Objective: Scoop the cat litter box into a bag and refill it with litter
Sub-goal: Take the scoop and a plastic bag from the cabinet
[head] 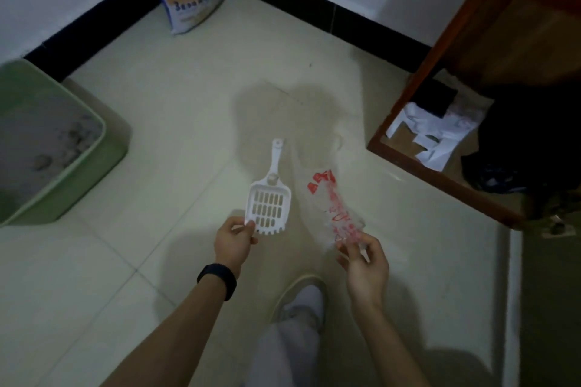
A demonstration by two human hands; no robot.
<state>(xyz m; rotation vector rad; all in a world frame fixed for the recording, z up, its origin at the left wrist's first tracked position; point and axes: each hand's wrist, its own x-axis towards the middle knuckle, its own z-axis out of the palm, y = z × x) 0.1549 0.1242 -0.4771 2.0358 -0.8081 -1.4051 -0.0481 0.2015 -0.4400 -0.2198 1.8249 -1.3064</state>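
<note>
Tiled floor, dim corner; litter box [47, 148] at left. Left hand [234, 242] pinches scoop [268, 198] by its toothed end. Right hand [364, 264] pinches folded plastic bag [336, 207], probably to open it for scooping.

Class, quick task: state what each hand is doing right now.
Left hand: pinches the white litter scoop by its slotted end.
Right hand: pinches the clear plastic bag with red print.

scoop [268, 198]: white hard plastic, slotted | bag [336, 210]: thin clear plastic film, red print | floor [157, 229]: glossy smooth tile
</note>
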